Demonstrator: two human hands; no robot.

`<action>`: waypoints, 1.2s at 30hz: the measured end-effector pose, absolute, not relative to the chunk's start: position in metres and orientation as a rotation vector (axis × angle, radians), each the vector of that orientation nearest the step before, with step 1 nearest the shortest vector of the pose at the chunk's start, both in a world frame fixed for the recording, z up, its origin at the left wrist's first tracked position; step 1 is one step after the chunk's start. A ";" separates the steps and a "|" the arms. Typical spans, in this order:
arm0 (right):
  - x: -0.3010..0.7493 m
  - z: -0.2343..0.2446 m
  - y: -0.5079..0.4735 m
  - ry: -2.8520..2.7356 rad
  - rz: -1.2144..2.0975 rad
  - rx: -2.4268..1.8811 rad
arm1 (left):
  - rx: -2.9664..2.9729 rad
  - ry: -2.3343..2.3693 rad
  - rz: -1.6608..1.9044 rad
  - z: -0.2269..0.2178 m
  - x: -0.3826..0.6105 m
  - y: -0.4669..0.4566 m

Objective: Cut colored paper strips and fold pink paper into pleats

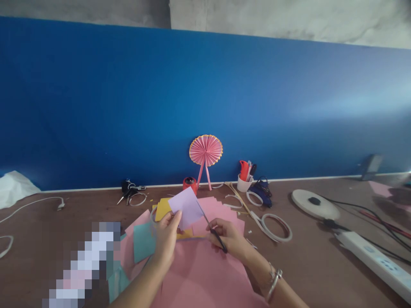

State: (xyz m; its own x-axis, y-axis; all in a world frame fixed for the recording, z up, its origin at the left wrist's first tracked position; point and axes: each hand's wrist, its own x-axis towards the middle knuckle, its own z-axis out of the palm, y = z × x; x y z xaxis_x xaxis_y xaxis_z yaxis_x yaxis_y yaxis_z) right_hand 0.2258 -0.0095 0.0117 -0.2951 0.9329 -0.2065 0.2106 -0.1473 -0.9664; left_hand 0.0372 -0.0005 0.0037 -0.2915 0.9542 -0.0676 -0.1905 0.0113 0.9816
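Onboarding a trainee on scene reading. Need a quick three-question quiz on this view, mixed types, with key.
1. What is in the grip of the left hand, and of the right hand?
2. True or false: the pink folded-paper fan stands upright in front of the blue panel.
3. What does the white cup hold? a) keys b) pens c) a plug

Key:
1. Left: lilac paper; right: black-handled scissors.
2. True.
3. b
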 end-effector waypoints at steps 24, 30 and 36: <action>0.227 0.005 -0.007 -1.537 1.459 -1.303 | 0.879 1.319 1.479 0.007 0.038 -0.001; 0.226 0.010 -0.008 -1.545 1.428 -1.331 | 0.877 1.309 1.471 0.006 0.037 0.000; 0.227 0.009 -0.008 -1.555 1.417 -1.310 | 0.877 1.295 1.468 0.005 0.037 -0.001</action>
